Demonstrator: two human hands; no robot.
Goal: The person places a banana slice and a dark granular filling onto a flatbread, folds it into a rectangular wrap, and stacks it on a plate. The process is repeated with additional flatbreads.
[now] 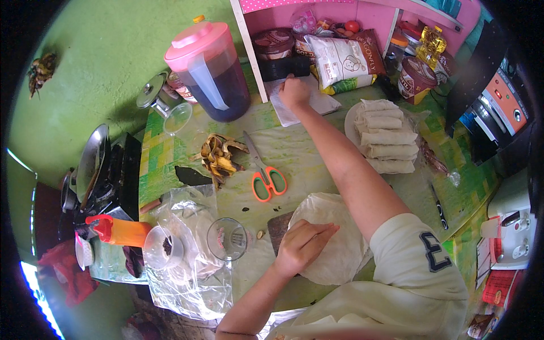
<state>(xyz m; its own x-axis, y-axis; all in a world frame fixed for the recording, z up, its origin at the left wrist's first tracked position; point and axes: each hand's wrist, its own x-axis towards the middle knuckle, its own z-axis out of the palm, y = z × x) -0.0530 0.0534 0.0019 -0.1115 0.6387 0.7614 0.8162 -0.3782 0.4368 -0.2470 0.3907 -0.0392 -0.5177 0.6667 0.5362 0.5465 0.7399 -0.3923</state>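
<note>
A thin round whitish wrapper (334, 263) lies flat on a dark board (279, 231) near me. Just above its left part is my left hand (303, 246), its fingers pressed together; whatever they may hold is too small to tell. My right hand (296, 92) reaches far forward onto a white folded sheet (317, 105), paper or cloth, in front of the pink shelf. It is curled closed, and its fingertips are hidden. Rolled wrappers (388, 137) lie in a row on a white plate (352, 126), right of my right forearm.
Orange-handled scissors (268, 182) and banana peels (220, 157) lie mid-table. A pink-lidded pitcher (212, 73) stands behind them. At left are a glass (227, 239), a small tub (163, 247) and clear plastic (190, 289). A knife (439, 207) lies right.
</note>
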